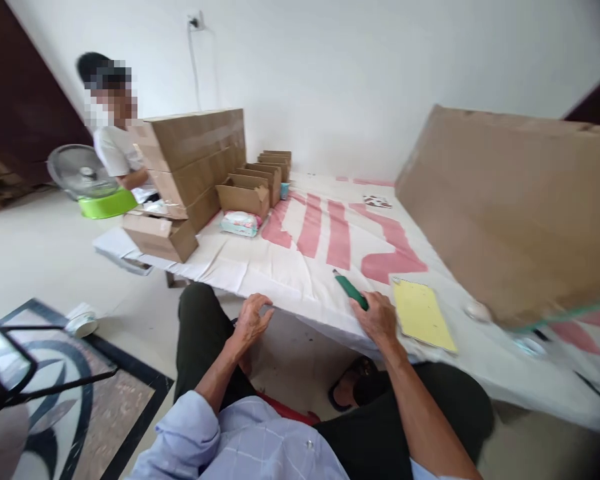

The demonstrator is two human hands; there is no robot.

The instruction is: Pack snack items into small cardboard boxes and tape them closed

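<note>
A green utility knife (349, 289) lies at the table's near edge, its tip pointing away and to the left. My right hand (377, 316) is closed on the knife's rear end, low over the white cloth (285, 277). At the same edge, further left, my left hand (253, 321) hovers above my knee with its fingers apart and nothing in them. A yellow pad or sheet (424, 315) rests just right of my right hand.
A large cardboard box (515, 213) stands at the right. Stacked closed cartons (200, 160), open small boxes (243, 193) and a wipes pack (240, 224) occupy the left. Beyond the stack sits another person (114, 150), near a fan (85, 171).
</note>
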